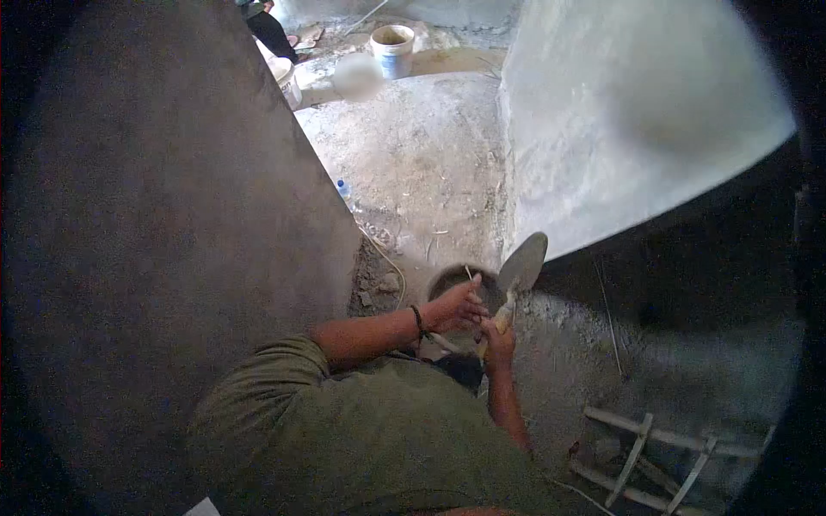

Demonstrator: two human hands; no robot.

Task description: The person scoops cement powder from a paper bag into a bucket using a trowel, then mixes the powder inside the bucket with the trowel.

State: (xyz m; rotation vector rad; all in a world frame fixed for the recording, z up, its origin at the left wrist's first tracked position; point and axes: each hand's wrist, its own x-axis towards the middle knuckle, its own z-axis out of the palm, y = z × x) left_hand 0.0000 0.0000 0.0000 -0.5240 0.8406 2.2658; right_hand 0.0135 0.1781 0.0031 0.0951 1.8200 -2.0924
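Observation:
My right hand (pixel 498 346) is closed around the wooden handle of a trowel (pixel 523 263), whose pointed metal blade tilts up and to the right. Just left of it, my left hand (pixel 458 308) has its fingers apart, with a dark bracelet on the wrist. Both hands are over or beside a dark round container (pixel 445 280), partly covered by them; what it holds I cannot make out. A pale stick-like piece (pixel 441 342) shows below my left hand.
Plastered walls rise at left (pixel 172 189) and right (pixel 594 112). Beyond, dusty ground (pixel 413 146) leads to a white bucket (pixel 393 62) and another bucket (pixel 286 82). A person's dark-clothed leg (pixel 273 36) shows at upper left. A wooden ladder (pixel 637 456) lies lower right; rubble (pixel 376 279) sits left.

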